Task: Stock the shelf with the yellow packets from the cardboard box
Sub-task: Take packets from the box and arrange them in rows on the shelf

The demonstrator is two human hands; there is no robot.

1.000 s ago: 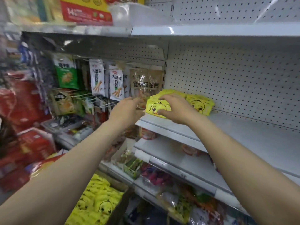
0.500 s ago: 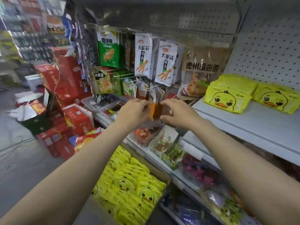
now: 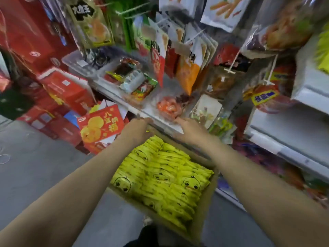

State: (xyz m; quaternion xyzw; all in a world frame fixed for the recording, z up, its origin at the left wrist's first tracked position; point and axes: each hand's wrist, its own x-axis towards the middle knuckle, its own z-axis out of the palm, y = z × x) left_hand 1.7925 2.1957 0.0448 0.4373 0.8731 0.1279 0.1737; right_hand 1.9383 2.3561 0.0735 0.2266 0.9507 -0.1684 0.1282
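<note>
Plainly much remains: the cardboard box [image 3: 204,209] at six o'clock is crammed with yellow duck packets [image 3: 160,179]. Both hands, left [image 3: 138,130] and right [image 3: 189,130], hover above, loosely open, empty. A yellow blur, possibly stocked packets, shows at three o'clock.

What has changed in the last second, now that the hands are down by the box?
Both hands let go of the yellow duck-face packets on the white shelf and dropped down: the left hand and right hand now hover empty over the open cardboard box of yellow duck-face packets. The box stays full on the floor.
</note>
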